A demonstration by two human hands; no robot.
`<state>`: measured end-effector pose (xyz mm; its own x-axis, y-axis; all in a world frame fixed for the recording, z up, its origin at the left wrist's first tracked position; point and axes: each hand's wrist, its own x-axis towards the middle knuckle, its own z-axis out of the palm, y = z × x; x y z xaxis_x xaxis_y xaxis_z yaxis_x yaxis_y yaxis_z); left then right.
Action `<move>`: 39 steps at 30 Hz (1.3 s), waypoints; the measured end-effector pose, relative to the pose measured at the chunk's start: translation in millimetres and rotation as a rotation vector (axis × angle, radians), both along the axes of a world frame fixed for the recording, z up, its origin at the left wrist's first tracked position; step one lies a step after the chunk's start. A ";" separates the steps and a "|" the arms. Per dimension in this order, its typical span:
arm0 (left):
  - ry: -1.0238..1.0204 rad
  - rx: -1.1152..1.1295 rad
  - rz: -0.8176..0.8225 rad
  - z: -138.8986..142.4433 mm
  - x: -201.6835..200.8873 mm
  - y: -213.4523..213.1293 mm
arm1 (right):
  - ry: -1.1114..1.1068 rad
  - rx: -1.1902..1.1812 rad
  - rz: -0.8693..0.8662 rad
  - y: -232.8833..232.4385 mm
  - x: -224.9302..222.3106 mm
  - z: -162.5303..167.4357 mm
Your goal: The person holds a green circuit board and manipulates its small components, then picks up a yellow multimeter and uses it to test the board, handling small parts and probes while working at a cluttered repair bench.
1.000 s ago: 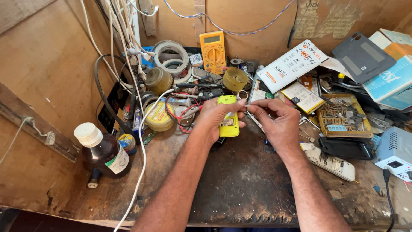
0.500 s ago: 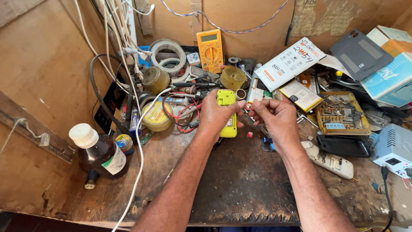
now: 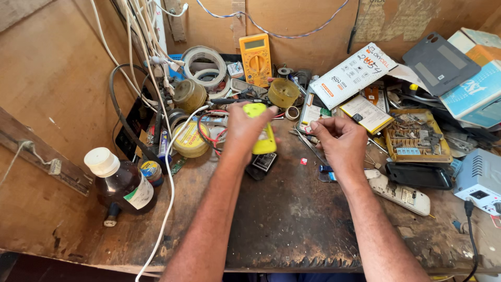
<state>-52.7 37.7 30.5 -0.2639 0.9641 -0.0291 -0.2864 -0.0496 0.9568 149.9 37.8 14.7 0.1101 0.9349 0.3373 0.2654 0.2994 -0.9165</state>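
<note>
Near the middle of the frame, our left hand [image 3: 242,130] wraps its fingers around the small yellow plastic phone [image 3: 262,137], held just above the dark scorched wooden bench [image 3: 292,219]. Our right hand [image 3: 342,143] hovers just right of it, fingers curled in; whether they pinch some tiny part we cannot tell. We judge the phone light, stiff and smooth, best gripped along its long edges, away from the screen.

a worn, dark-stained wooden workbench [image 3: 292,219] fills the view. brown board walls [image 3: 47,78] close it in from nine to twelve o'clock. white cables [image 3: 136,31] hang at eleven o'clock. the light is warm and even.
</note>
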 end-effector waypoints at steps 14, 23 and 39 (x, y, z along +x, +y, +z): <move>1.167 0.243 0.133 -14.0 -2.4 -7.2 | -0.090 0.027 -0.009 1.8 -1.4 -3.3; 1.463 0.315 0.285 -11.7 5.4 -13.8 | -0.091 0.035 -0.015 6.5 0.2 -6.0; 1.147 0.443 -0.282 -7.6 36.0 -31.3 | 0.240 -0.118 0.104 8.2 1.7 -7.6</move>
